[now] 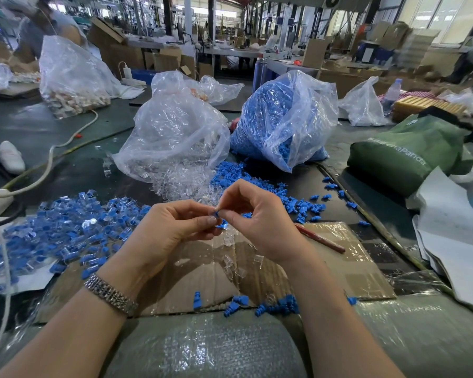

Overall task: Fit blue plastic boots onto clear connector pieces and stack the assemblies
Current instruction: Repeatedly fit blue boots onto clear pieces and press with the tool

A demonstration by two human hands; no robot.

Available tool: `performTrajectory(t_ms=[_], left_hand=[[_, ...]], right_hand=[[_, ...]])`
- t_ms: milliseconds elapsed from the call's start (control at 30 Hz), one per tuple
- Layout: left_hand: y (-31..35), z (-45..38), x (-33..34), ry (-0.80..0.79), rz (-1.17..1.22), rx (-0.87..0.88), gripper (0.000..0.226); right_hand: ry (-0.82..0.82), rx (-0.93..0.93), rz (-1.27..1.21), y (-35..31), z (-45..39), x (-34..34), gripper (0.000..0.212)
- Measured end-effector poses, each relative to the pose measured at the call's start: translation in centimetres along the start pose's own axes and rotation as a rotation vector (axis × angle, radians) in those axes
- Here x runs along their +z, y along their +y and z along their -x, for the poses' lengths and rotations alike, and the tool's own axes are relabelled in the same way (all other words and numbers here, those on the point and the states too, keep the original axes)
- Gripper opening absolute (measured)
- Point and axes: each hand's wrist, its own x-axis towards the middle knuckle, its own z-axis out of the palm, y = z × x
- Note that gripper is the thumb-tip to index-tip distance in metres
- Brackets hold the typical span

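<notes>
Both hands pinch one blue boot (217, 213) between them: left hand (175, 225) steadies, right hand (257, 216) presses it on; connector unclear.

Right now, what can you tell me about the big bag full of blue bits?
The clear, crinkly plastic bag of blue plastic boots sits slumped on the dark table, behind the hands and right of another clear plastic bag holding see-through connector pieces. It is packed with small blue boots. Its top looks loosely gathered and its lower front is open, so boots have spilled onto the table in a loose scatter. Neither hand touches it. The two bags sit very close, perhaps touching.
</notes>
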Motion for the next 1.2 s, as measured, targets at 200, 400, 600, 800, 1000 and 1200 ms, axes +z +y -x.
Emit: performTrajectory(t_ms=[200,400,600,800,1000,1200], left_hand=[[0.0,-0.1,-0.1,-0.019,0.064,-0.041,0.022],[-0.2,-0.4,-0.4,0.032,0.135,-0.046,0.028],[-0.4,-0.6,-0.5,0.071,0.191,-0.051,0.023],[-0.2,-0.7,-0.5,0.105,0.262,-0.061,0.036],[0.0,-0.7,-0.9,0.144,0.341,-0.047,0.033],[0.0,-0.9,-1.5,0.127,0.409,-0.051,0.017]], right_hand=[[-0.040,0.012,0.001,-0.2,0.1,-0.2,0.016],[0.193,0.358,0.497,0.8,0.0,-2.6,0.036],[-0.075,0.876,0.902,2.0,0.7,-3.5,0.052],[-0.045,0.795,0.813,1.2,0.5,-3.3,0.028],[0.046,0.704,0.583,0.1,0.2,-3.9,0.028],[-0.153,0.606,0.318,-2.4,-0.1,-4.2,0.016]])
